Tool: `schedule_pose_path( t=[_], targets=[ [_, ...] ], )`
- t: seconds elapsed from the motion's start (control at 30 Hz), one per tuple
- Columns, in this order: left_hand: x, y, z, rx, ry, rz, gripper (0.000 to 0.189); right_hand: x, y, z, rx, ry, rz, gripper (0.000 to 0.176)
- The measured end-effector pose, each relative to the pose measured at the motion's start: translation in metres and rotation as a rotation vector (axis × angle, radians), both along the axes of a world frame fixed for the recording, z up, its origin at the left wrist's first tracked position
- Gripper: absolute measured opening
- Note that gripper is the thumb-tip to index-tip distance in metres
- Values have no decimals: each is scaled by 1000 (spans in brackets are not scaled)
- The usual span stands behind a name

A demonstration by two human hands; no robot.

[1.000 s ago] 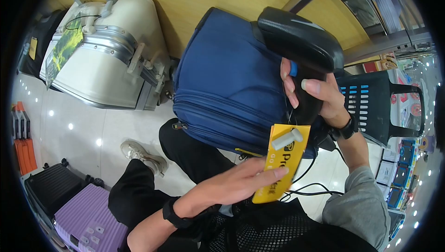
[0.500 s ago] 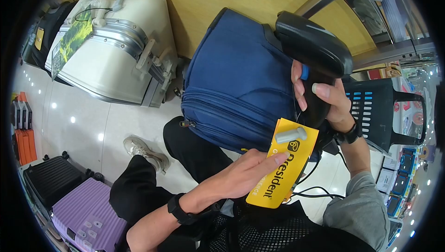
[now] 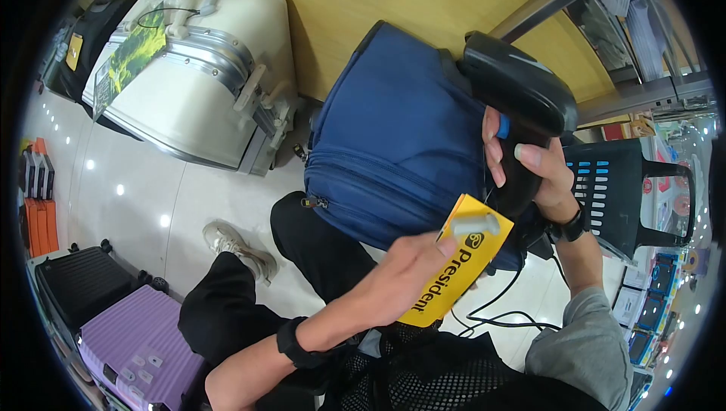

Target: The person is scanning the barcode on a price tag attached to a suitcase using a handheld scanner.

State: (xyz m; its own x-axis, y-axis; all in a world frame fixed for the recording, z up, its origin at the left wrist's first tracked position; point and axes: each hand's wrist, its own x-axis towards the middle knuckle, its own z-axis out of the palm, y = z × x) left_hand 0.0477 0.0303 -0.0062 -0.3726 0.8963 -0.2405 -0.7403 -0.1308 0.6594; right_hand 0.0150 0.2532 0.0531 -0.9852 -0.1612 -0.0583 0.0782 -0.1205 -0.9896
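Note:
A black handheld barcode scanner (image 3: 522, 82) with a blue trigger is in my right hand (image 3: 550, 176), fingers wrapped around its grip. Its head sits over the right side of a navy blue backpack (image 3: 401, 101). My left hand (image 3: 404, 275) pinches a yellow hang tag (image 3: 456, 279) printed "President", the thumb on its front and the other fingers mostly hidden. A grey security tag (image 3: 475, 224) lies across the yellow tag's upper end, near my left thumb. A thin string runs up from the tag beside the backpack.
A white hard-shell suitcase (image 3: 204, 101) with a green tag stands at left. Purple (image 3: 140, 343) and black (image 3: 91, 286) suitcases are lower left. A dark shopping basket (image 3: 605, 192) is at right, near boxed goods. Black cables (image 3: 514, 320) hang at lower right.
My left hand has moved up along the yellow tag toward the grey security tag. The tag has shifted slightly left. The scanner stays in my right hand, a little lower in view.

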Motion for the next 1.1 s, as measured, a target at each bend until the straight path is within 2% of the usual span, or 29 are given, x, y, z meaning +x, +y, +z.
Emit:
schedule_pose_path(
  t=[0.03, 0.1, 0.13, 0.23, 0.27, 0.3, 0.43, 0.5, 0.87, 1.1],
  targets=[
    [-4, -3, 2, -2, -3, 1, 49, -1, 3, 0, 30, -5, 16, 62],
    [-15, -13, 3, -24, 104, 136, 47, 1, 5, -1, 60, -11, 30, 62],
    [-19, -16, -2, 53, 115, 169, 46, 1, 5, -2, 58, -3, 25, 62],
    [-21, -19, 3, 10, 103, 170, 44, 1, 3, -1, 49, 9, 25, 62],
    [-22, -20, 5, -27, 219, 142, 42, 1, 3, -1, 46, 6, 18, 62],
    [-20, -19, 5, -28, 221, 146, 42, 1, 2, -1, 46, 8, 22, 62],
    [-15, -15, -1, 29, 135, 119, 41, 2, 3, -3, 70, 19, 32, 61],
    [-9, -13, 2, 100, -79, 98, 45, 2, 5, -4, 82, 23, 39, 61],
    [-7, -11, -8, 64, 61, 73, 45, 1, 3, -4, 72, 28, 44, 61],
    [-9, -10, -9, 167, -108, 40, 46, 1, 1, -1, 126, 39, 34, 59]
  ],
)
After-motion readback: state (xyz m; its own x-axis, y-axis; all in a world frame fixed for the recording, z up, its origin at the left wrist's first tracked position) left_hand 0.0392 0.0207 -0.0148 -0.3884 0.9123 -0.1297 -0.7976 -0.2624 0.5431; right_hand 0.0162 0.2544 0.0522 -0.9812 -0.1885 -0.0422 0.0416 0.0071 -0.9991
